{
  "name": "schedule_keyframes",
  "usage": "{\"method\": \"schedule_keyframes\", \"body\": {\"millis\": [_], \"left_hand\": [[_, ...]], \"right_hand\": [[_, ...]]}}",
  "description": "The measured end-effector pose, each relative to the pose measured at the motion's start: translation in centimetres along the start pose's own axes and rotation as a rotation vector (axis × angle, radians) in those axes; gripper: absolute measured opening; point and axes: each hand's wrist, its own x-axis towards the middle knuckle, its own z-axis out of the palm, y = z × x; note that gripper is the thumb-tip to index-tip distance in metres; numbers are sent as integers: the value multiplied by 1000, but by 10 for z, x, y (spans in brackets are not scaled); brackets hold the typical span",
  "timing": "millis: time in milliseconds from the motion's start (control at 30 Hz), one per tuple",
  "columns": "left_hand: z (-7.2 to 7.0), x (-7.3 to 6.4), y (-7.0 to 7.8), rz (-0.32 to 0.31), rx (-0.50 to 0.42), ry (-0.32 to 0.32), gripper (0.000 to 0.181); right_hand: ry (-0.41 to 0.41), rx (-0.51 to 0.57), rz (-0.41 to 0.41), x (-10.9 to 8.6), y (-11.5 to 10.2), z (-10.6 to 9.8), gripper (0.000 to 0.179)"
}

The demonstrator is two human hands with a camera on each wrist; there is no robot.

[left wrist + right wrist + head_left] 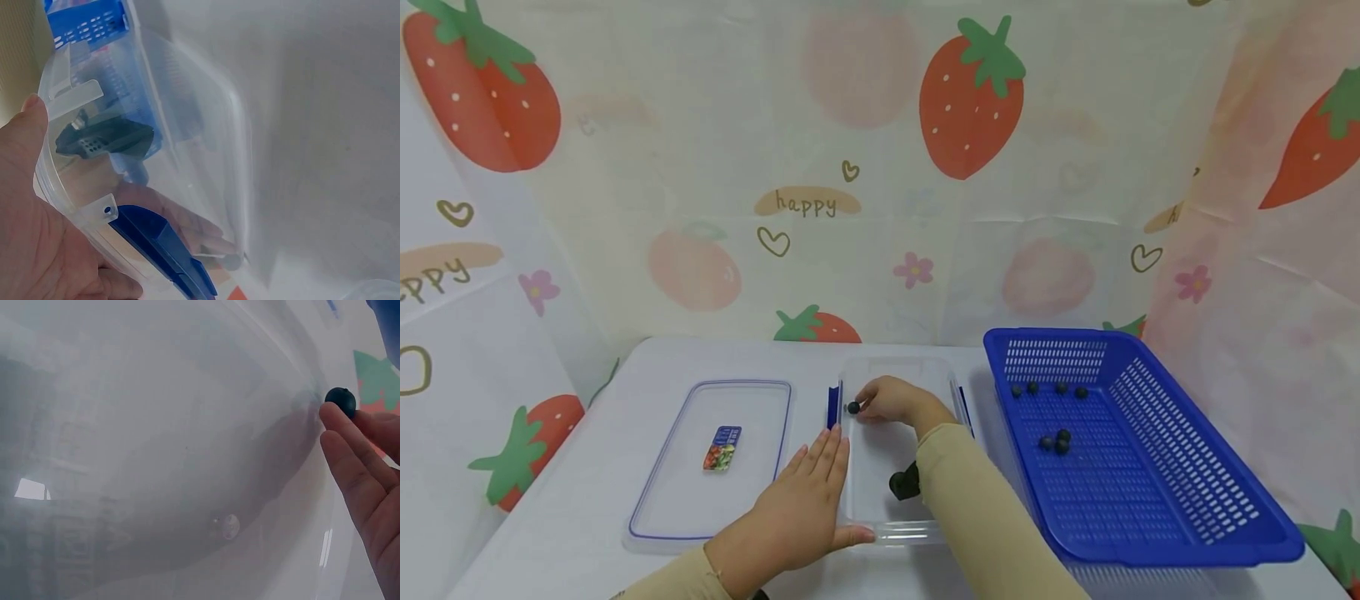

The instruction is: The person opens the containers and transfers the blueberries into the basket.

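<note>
My right hand point(895, 401) pinches a single blueberry point(853, 407) between thumb and fingertips, at the far left part of a clear plastic box point(872, 475). In the right wrist view the dark round blueberry point(341, 400) sits at the fingertips, above the box's pale floor. My left hand point(800, 498) lies with straight fingers along the box's left side, its thumb at the near left corner of the rim. The left wrist view shows that thumb point(32, 115) touching the rim beside a blue side latch point(156, 237).
To the right stands a blue perforated basket point(1131, 508) with several blueberries point(1062, 446) in it. A clear lid point(685, 500) with a blue seal and a printed label point(722, 447) lies at the left. Behind the table hangs a strawberry-print cloth point(880, 250).
</note>
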Motion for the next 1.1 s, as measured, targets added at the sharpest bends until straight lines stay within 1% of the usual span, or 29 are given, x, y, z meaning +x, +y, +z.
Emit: {"method": "schedule_keyframes", "body": {"millis": [133,267,433,567,700,933,1100], "left_hand": [[-1,-1,0,1,-7,-2,103],[-1,0,0,1,-5,-5,103],[0,0,0,3,4,-3,104],[0,0,-1,8,17,2,103],[0,0,-1,9,23,6,104],[-1,0,0,10,11,11,103],[0,0,-1,10,14,10,103]], "right_hand": [[-15,44,-2,-2,-1,0,29],[-31,56,-12,-2,0,0,29],[-74,66,-35,-1,1,0,20],[-134,128,-64,-1,2,1,14],[-159,192,-95,-2,0,0,10],[-167,250,-130,-6,-5,-9,6],[-169,291,-184,-12,-9,-21,7]]}}
